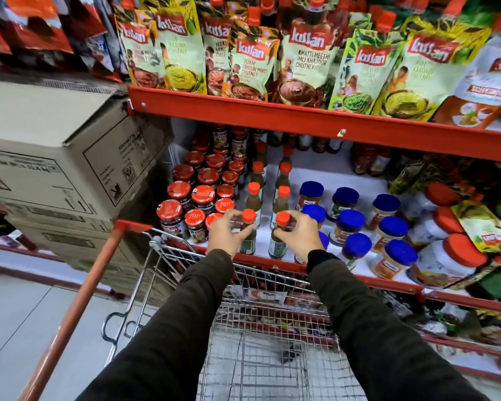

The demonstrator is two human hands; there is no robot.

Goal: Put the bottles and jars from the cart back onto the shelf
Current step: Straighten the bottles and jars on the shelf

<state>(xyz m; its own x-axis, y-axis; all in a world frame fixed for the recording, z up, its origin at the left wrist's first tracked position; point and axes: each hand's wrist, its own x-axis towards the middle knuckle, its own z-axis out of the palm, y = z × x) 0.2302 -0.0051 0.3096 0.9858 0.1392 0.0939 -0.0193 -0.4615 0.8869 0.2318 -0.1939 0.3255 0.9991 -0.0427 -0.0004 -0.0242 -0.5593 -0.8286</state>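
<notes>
A red-framed shelf (315, 120) fills the upper and right part of the view, its upper level lined with green chutney pouches (307, 59) and its white middle level stocked with jars and bottles. To the left, stacked cardboard boxes (55, 157) are seen beside the shelf. Below, a wire cart (261, 337) with a red handle (78, 308) is pushed up against the shelf front; its basket contents are blurred and cannot be made out. On the middle level, red-lidded jars (194, 195) are grouped at the left, blue-lidded jars (350, 224) at the right, and two rows of orange-capped bottles run between them. Both dark sleeves are stretched over the cart. The left hand (226, 233) is closed around the left front bottle (248, 235), and the right hand (298, 235) is clamped on the right front bottle (279, 235); both bottles are held upright at the front edge of the shelf, just beside each other.
</notes>
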